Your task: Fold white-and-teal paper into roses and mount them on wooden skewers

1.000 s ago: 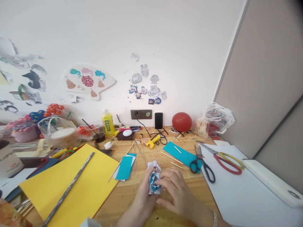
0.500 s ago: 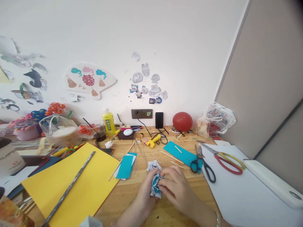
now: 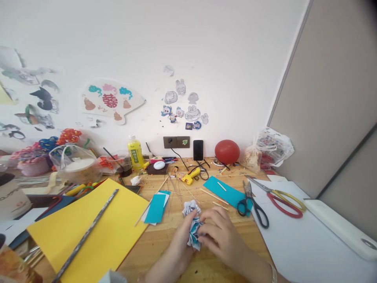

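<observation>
Both my hands meet low in the middle of the wooden desk (image 3: 165, 243), closed around a small folded paper flower (image 3: 194, 232) in teal and white. My left hand (image 3: 181, 239) cups it from the left, my right hand (image 3: 219, 232) pinches it from the right with bent fingers. A second crumpled white paper flower (image 3: 190, 207) lies on the desk just beyond them, touching nothing of mine that I can tell.
A yellow sheet (image 3: 88, 228) with a metal ruler (image 3: 85, 236) lies to the left, teal paper pieces (image 3: 155, 208) and thin sticks ahead. Two scissors (image 3: 255, 206) rest to the right on white paper (image 3: 306, 243). A glue gun (image 3: 190, 175), bottle (image 3: 134, 152), phone and red balloon (image 3: 226, 151) line the wall.
My hands have turned and squeezed the teal and white flower slightly, so it sits more between the fingers. Nothing else on the desk has moved.
</observation>
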{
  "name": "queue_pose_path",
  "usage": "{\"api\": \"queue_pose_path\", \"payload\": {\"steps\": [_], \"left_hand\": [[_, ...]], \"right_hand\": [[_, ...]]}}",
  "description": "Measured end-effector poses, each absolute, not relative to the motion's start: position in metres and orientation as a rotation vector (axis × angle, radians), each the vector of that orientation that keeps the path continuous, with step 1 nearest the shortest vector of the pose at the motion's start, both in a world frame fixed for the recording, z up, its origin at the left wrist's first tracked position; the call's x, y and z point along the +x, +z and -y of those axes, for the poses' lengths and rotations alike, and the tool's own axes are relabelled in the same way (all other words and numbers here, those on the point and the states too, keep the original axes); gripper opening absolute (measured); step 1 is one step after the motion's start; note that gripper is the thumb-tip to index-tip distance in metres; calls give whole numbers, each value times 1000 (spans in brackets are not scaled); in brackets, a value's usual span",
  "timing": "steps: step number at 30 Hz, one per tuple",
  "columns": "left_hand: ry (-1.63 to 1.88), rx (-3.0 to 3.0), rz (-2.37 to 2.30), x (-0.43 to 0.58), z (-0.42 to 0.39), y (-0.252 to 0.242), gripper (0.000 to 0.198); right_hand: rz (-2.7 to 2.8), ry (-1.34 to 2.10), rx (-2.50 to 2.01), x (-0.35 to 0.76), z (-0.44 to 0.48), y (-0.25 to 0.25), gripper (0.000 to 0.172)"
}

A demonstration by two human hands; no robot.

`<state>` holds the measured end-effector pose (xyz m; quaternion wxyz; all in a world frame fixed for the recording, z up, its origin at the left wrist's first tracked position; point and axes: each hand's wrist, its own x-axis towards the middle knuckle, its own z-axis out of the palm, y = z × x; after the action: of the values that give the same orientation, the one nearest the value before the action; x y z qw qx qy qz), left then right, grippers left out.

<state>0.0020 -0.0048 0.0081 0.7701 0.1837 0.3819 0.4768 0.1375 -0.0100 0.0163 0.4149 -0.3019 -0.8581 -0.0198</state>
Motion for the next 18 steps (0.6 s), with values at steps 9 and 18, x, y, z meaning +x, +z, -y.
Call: {"api": "queue_pose_path", "payload": {"steps": [9, 18], "left_hand": [[969, 558, -924, 7, 7, 13, 29], [947, 540, -919, 1, 5, 13, 27]], "right_hand": [[2095, -150, -776, 137, 7, 15, 6], [2064, -66, -831, 139, 8, 16, 9]]}}
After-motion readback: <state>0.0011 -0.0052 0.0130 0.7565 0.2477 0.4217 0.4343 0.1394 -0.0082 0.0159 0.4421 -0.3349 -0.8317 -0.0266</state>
